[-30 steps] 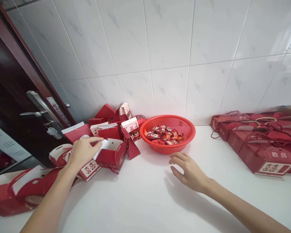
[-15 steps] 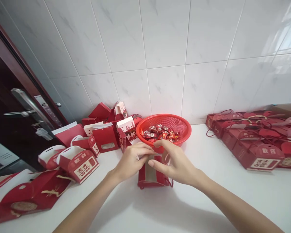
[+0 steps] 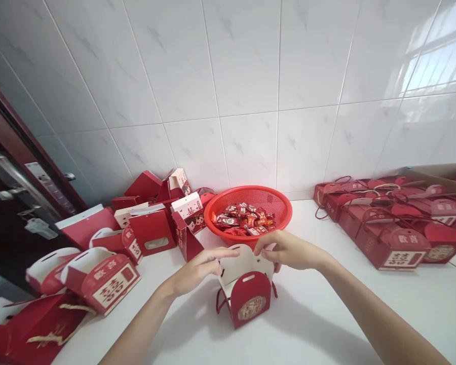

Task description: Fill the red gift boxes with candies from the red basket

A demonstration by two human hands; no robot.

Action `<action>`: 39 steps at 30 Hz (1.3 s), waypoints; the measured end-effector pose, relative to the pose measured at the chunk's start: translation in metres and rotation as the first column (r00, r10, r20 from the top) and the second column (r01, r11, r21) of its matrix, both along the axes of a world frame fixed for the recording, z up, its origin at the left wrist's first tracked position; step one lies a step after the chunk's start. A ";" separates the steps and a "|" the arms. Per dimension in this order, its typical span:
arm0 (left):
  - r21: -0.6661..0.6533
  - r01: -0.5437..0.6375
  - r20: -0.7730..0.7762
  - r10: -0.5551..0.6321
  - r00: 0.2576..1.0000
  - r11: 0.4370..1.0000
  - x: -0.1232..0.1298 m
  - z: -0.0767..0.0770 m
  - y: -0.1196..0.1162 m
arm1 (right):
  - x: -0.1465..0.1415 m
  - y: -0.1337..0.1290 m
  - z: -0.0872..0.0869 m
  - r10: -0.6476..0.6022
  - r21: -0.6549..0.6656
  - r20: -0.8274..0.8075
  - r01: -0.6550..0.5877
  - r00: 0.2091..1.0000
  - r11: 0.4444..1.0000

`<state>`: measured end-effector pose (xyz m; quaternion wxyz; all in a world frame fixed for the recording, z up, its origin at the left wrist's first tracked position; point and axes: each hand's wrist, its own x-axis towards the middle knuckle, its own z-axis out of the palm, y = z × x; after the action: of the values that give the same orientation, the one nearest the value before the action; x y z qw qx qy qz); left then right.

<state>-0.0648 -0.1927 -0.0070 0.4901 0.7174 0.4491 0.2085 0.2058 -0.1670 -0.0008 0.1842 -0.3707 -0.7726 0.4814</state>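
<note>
A red cardboard gift box (image 3: pixel 251 299) stands upright on the table in front of me, its top open and pale inside. A gold round emblem is on its near face, and red cords hang at both sides. My left hand (image 3: pixel 197 269) is at its left upper edge, fingers reaching over the rim and thumb against the side. Opposite it, my right hand (image 3: pixel 292 251) grips the right flap with bent fingers; its thumb is partly hidden. Just behind the box, a red plastic basket (image 3: pixel 283 215) holds wrapped candies (image 3: pixel 247 218).
Several open red boxes (image 3: pixel 108 284) crowd the left side, with more boxes (image 3: pixel 152 230) behind them. On the right sit rows of closed red boxes (image 3: pixel 383 235) with cord handles. A tiled wall (image 3: pixel 247 147) bounds the back; a dark door (image 3: pixel 7 187) is at far left.
The gift box has gone from lying with its windowed side up to standing upright, open top facing up. My hands have moved apart to its two sides. The view has shifted slightly.
</note>
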 end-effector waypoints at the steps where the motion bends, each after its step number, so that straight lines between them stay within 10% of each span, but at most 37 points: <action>1: -0.040 0.051 0.027 -0.050 0.998 0.998 -0.006 -0.001 0.001 | 0.002 0.003 0.000 0.032 -0.064 -0.025 -0.034 0.999 0.997; 5: -0.098 0.112 0.071 -0.106 0.992 0.989 -0.015 -0.008 0.002 | 0.009 0.012 0.001 0.107 -0.231 -0.116 -0.132 0.987 0.964; 13: -0.072 0.009 -0.090 -0.015 0.996 0.997 -0.004 -0.004 -0.005 | 0.006 0.003 0.000 0.120 -0.108 0.025 -0.117 0.992 0.987; 22: -0.361 0.114 0.226 -0.032 0.974 0.926 -0.023 -0.022 0.002 | 0.015 0.025 -0.018 0.352 -0.148 -0.045 -0.355 0.935 0.923; 28: -0.257 0.177 0.213 -0.123 0.969 0.950 -0.031 -0.038 0.008 | 0.026 0.035 -0.021 0.392 -0.203 -0.074 -0.398 0.917 0.894; 34: 0.004 0.261 -0.072 -0.260 0.963 0.965 -0.028 0.003 0.013 | 0.037 0.042 0.016 0.120 0.016 -0.211 -0.119 0.970 0.993; 39: 0.351 0.011 -0.195 0.061 0.979 0.936 -0.008 0.033 0.053 | 0.008 0.076 0.013 -0.151 0.165 -0.255 0.197 0.955 0.966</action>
<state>-0.0725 -0.1393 0.0261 0.3035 0.8049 0.4615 0.2170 0.2140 -0.0909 0.0123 0.3527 -0.3574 -0.7509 0.4291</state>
